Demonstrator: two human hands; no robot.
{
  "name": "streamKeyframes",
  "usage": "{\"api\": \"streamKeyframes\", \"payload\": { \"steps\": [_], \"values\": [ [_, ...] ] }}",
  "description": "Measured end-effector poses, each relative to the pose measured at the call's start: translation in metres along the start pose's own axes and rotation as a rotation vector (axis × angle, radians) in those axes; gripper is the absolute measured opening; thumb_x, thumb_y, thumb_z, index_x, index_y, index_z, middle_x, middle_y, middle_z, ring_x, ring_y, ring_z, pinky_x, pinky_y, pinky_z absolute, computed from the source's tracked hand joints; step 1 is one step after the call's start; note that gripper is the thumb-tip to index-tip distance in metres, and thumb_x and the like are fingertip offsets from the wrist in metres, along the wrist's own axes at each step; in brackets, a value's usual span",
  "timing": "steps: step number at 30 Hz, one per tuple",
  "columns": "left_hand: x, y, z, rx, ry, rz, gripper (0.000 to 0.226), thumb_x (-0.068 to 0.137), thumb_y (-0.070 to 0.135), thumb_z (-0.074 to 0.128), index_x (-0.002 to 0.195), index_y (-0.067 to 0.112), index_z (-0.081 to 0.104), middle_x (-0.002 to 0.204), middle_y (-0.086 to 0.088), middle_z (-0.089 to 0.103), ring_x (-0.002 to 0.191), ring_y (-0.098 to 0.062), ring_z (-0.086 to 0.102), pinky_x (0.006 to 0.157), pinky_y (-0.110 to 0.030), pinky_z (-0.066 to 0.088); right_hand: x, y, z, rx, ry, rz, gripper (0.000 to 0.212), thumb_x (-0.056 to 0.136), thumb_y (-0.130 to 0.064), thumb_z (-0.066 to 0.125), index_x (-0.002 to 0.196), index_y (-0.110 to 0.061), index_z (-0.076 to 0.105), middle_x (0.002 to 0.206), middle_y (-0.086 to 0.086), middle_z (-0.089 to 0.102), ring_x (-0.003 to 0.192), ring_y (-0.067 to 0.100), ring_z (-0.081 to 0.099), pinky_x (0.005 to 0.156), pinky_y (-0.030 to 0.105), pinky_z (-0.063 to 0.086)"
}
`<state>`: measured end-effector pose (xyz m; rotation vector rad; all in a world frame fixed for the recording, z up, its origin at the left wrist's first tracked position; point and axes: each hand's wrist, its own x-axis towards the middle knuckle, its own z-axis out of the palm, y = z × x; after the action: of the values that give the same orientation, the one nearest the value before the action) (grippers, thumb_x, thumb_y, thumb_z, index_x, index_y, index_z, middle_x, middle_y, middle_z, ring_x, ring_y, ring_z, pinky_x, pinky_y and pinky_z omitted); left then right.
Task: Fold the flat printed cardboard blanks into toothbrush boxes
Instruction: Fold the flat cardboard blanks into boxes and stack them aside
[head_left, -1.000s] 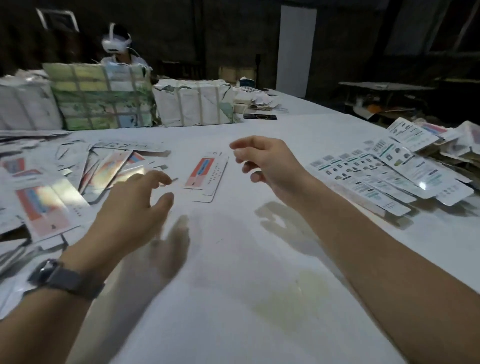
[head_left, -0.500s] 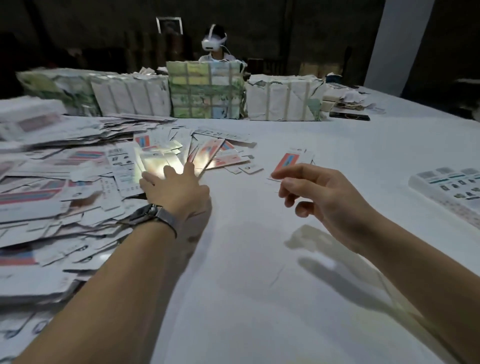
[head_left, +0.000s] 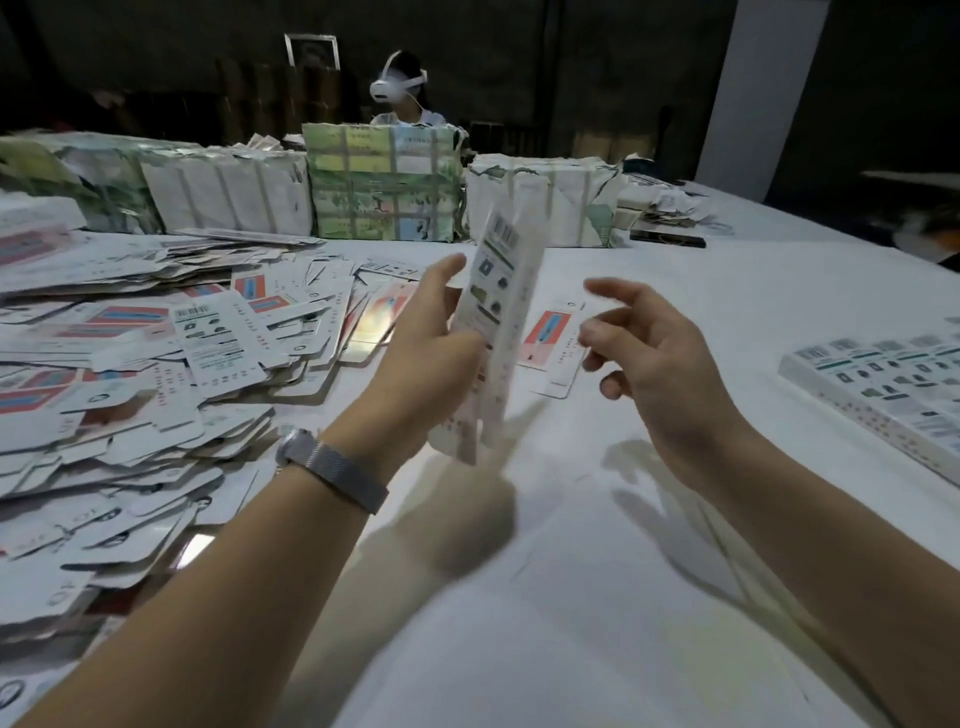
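Observation:
My left hand (head_left: 423, 358) grips a long flat printed cardboard blank (head_left: 496, 312) and holds it almost upright above the white table (head_left: 519, 623), barcode end up. The blank is blurred by motion. My right hand (head_left: 644, 358) hovers just right of the blank with fingers loosely curled and holds nothing. A wide heap of flat blanks (head_left: 156, 374) covers the table's left side. One single blank with a red and blue panel (head_left: 550, 338) lies flat behind my hands. Folded boxes (head_left: 883, 384) lie in a row at the right edge.
Wrapped paper bundles (head_left: 382, 182) stand in a row along the far side of the table. A person wearing a white headset (head_left: 400, 88) sits behind them. A dark flat object (head_left: 667, 239) lies at the far right of the bundles.
My left hand left the heap and now holds one blank raised in front of me. My right hand stayed beside it, and the view came closer to the pile.

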<state>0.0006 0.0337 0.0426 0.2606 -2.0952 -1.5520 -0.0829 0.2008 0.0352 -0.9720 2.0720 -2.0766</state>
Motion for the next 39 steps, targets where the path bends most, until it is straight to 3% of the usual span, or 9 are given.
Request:
{"api": "streamKeyframes", "payload": {
  "steps": [5, 10, 15, 19, 23, 26, 30, 35, 39],
  "values": [
    [-0.012, 0.006, 0.016, -0.229, -0.230, -0.116, 0.079, 0.075, -0.015, 0.042, 0.140, 0.029, 0.049, 0.110, -0.002, 0.072, 0.091, -0.014, 0.071, 0.063, -0.025, 0.053, 0.011, -0.006, -0.017, -0.172, 0.191, -0.151, 0.040, 0.100, -0.027, 0.056, 0.134, -0.041, 0.042, 0.088, 0.000, 0.051, 0.070, -0.003, 0.060, 0.059, 0.011, 0.047],
    [-0.022, 0.005, 0.029, -0.484, -0.478, -0.175, 0.080, 0.072, -0.019, 0.035, 0.125, 0.038, 0.056, 0.098, -0.009, 0.072, 0.088, -0.025, 0.073, 0.066, -0.039, 0.059, 0.006, -0.002, -0.016, -0.221, 0.072, -0.211, 0.050, 0.095, -0.021, 0.062, 0.140, -0.033, 0.044, 0.081, 0.001, 0.045, 0.083, 0.026, 0.066, 0.072, 0.034, 0.062],
    [-0.035, 0.004, 0.033, -0.607, -0.524, -0.178, 0.074, 0.069, -0.003, 0.043, 0.121, 0.048, 0.055, 0.104, -0.013, 0.072, 0.091, -0.036, 0.073, 0.067, -0.044, 0.060, 0.004, 0.003, -0.008, -0.242, -0.024, -0.233, 0.048, 0.085, -0.023, 0.063, 0.131, -0.035, 0.054, 0.064, -0.011, 0.038, 0.070, 0.032, 0.055, 0.072, 0.049, 0.059],
    [-0.022, 0.011, 0.041, -0.389, -0.333, -0.130, 0.041, 0.104, 0.016, 0.044, 0.144, 0.021, 0.045, 0.131, -0.020, 0.062, 0.117, -0.042, 0.061, 0.075, -0.024, 0.058, 0.004, 0.005, -0.011, -0.338, 0.016, -0.308, 0.043, 0.089, -0.019, 0.066, 0.132, -0.023, 0.063, 0.063, -0.014, 0.054, 0.060, 0.004, 0.055, 0.060, 0.020, 0.050],
    [-0.035, 0.013, 0.039, -0.501, -0.451, -0.223, 0.060, 0.092, 0.066, 0.030, 0.117, 0.029, 0.069, 0.106, -0.020, 0.073, 0.092, -0.039, 0.072, 0.069, -0.042, 0.061, 0.007, 0.005, -0.014, -0.399, 0.057, -0.324, 0.032, 0.091, -0.024, 0.067, 0.123, -0.021, 0.070, 0.055, -0.019, 0.054, 0.055, 0.004, 0.051, 0.059, 0.027, 0.052],
    [-0.041, 0.013, 0.037, -0.498, -0.398, -0.200, 0.061, 0.096, 0.065, 0.025, 0.125, 0.025, 0.062, 0.099, -0.019, 0.074, 0.083, -0.038, 0.074, 0.063, -0.037, 0.060, 0.007, -0.001, -0.015, -0.395, 0.074, -0.307, 0.024, 0.092, -0.025, 0.069, 0.116, -0.024, 0.073, 0.055, -0.006, 0.058, 0.056, 0.018, 0.058, 0.062, 0.044, 0.058],
    [-0.035, 0.022, 0.047, -0.401, -0.381, -0.151, 0.056, 0.104, 0.050, 0.016, 0.124, 0.020, 0.059, 0.100, -0.016, 0.072, 0.076, -0.031, 0.073, 0.061, -0.038, 0.059, 0.010, -0.009, -0.023, -0.408, 0.085, -0.325, 0.012, 0.093, -0.029, 0.069, 0.090, -0.017, 0.069, 0.054, -0.014, 0.058, 0.049, 0.006, 0.055, 0.049, 0.018, 0.047],
    [-0.027, 0.009, 0.058, -0.255, -0.411, 0.095, 0.032, 0.107, 0.012, 0.032, 0.129, 0.002, 0.053, 0.078, 0.005, 0.057, 0.045, 0.009, 0.059, 0.049, -0.011, 0.047, 0.014, -0.017, -0.034, -0.549, 0.043, -0.310, 0.040, 0.095, -0.044, 0.060, 0.081, -0.007, 0.065, 0.070, 0.002, 0.068, 0.065, 0.018, 0.064, 0.059, 0.041, 0.052],
    [-0.030, 0.018, 0.054, -0.369, -0.448, -0.146, 0.051, 0.104, 0.046, 0.028, 0.137, 0.014, 0.050, 0.110, -0.021, 0.070, 0.067, -0.018, 0.073, 0.057, -0.027, 0.056, 0.016, -0.024, -0.043, -0.554, -0.013, -0.312, 0.042, 0.097, -0.041, 0.057, 0.079, -0.004, 0.063, 0.075, 0.003, 0.069, 0.072, 0.023, 0.067, 0.061, 0.048, 0.052]
  ]
}}
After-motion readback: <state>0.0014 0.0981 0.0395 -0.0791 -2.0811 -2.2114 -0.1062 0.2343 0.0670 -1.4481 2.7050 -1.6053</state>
